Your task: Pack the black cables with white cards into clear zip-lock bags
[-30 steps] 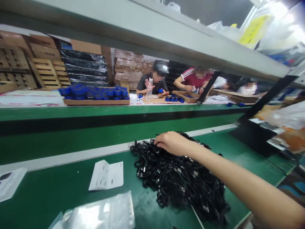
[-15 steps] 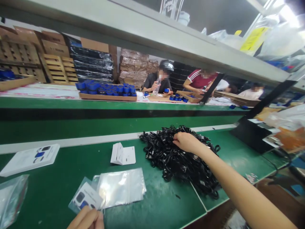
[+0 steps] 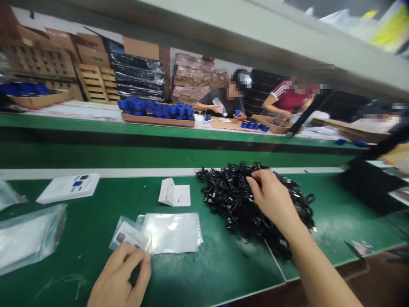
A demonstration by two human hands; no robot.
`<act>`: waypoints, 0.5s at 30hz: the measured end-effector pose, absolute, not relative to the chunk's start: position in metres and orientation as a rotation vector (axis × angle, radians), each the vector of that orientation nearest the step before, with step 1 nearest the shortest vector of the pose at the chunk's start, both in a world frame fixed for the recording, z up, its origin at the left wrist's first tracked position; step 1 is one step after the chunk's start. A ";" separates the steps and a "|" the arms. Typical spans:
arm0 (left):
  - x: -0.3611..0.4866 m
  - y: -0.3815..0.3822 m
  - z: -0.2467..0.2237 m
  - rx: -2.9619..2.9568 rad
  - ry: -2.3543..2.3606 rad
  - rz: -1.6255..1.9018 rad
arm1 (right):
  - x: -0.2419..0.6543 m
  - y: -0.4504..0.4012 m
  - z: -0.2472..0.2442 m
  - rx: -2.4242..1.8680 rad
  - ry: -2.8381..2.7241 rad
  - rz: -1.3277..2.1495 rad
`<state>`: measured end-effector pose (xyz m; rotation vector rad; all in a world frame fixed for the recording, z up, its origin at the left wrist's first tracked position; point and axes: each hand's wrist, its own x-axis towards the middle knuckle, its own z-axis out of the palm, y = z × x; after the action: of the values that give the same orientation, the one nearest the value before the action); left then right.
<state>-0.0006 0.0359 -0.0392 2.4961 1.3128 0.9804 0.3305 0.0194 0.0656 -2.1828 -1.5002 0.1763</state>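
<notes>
Right hand: the right hand (image 3: 273, 198) sits over the far side of the black cable heap, reaching in from the near right with the wrist raised and the forearm running off the lower edge.
Right fingers: pressed together and bent downward, with the tips (image 3: 254, 181) in the cables; whether they pinch a strand is hidden.
Left hand: the left hand (image 3: 119, 275) rests low at the near left, its fingers loosely curled beside the printed card (image 3: 129, 236).
Left fingers: the tips reach the card's near corner; you cannot tell whether they pinch it.
Cables: the black cable heap (image 3: 236, 200) lies in a loose tangle on the green bench (image 3: 220, 273), right of centre.
Around them: a folded paper leaflet (image 3: 174, 194) stands just left of the heap, a clear plastic bag (image 3: 171, 232) lies beside the card, and a white printed sheet (image 3: 68, 188) and a fuller plastic bag (image 3: 27, 238) lie further left.
Far bench: a person in a dark shirt (image 3: 222, 100) holds a bottle, beyond a tray of blue parts (image 3: 158, 120).
</notes>
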 end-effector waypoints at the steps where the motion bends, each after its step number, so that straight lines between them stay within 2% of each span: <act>1: 0.001 0.036 -0.037 2.512 1.316 0.985 | 0.307 0.011 0.059 -2.094 -1.512 0.308; 4: 0.004 0.036 -0.036 2.539 1.313 0.918 | 0.232 -0.012 0.029 -1.767 -1.613 0.914; 6: 0.003 0.035 -0.037 2.548 1.292 0.834 | 0.191 -0.019 0.007 -1.387 -1.269 1.656; 8: -0.001 0.033 -0.037 2.538 1.298 0.791 | 0.168 -0.019 -0.007 -1.257 -1.051 1.820; 12: -0.009 0.027 -0.033 2.515 1.330 0.837 | 0.164 -0.012 -0.012 -1.236 -1.149 1.721; 15: -0.010 0.023 -0.029 2.530 1.340 0.862 | 0.167 -0.012 -0.010 -1.394 -1.526 1.312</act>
<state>-0.0099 0.0231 -0.0292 2.5296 1.3405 0.8624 0.1673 -0.0123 -0.0103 -1.3936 -1.5257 1.3122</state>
